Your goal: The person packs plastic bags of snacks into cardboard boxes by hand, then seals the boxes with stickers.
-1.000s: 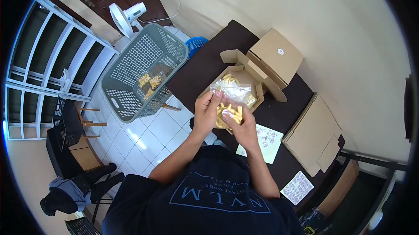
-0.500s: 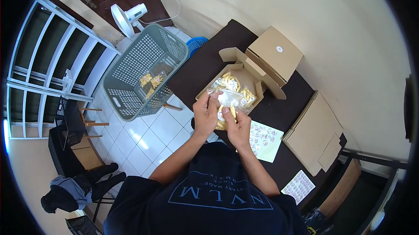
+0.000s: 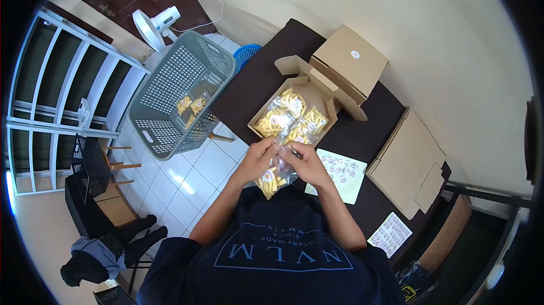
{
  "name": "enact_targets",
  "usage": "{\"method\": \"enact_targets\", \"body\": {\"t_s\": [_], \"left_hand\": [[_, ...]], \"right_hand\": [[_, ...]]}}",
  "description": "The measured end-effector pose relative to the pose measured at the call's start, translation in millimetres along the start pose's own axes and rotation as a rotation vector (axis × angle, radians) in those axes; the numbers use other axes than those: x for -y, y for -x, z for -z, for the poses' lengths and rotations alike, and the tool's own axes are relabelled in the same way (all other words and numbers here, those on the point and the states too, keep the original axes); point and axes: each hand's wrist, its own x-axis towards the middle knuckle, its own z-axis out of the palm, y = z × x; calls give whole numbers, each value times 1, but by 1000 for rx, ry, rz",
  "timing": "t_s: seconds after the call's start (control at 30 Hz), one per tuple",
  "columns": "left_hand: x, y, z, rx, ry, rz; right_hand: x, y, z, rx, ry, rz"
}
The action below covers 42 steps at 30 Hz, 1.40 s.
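Between my hands, close to my chest, is a clear plastic bag (image 3: 270, 181) of yellow snack pieces with a round sticker on it. My left hand (image 3: 259, 159) pinches the bag's upper edge from one side, and my right hand (image 3: 306, 164) pinches it from the other, fingertips nearly touching. The filled part of the bag hangs below the fingers. Just beyond my hands, an open cardboard box (image 3: 332, 121) holds several similar stickered bags (image 3: 292, 103).
A closed cardboard box (image 3: 351, 61), flat cardboard (image 3: 409, 163) and two sticker sheets (image 3: 341, 175) (image 3: 390, 235) lie on the dark table (image 3: 241, 98). Beside it stand a grey-green basket (image 3: 170, 87) with bags inside, a blue basket (image 3: 246, 54) and a fan (image 3: 153, 26). A seated person (image 3: 96, 257) is lower left.
Both hands have moved down toward my chest with the bag, now gripping its upper edge closer together. More bags in the open box are visible. The whole view has shifted slightly.
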Motion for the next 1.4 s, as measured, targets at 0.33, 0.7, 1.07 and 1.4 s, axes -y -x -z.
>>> {"method": "enact_targets", "body": {"t_s": [0.33,0.7,1.07,1.4], "left_hand": [[9,8,17,-173,216,211],[11,1,29,-719,544,76],[23,-1,42,-524,413,254],[23,9,130,-681,291,221]], "right_hand": [[-33,0,-12,-75,33,-176],[-29,11,-5,-241,196,90],[-20,-38,80,-348,742,127],[-46,-98,122,-326,1313,-13]]}}
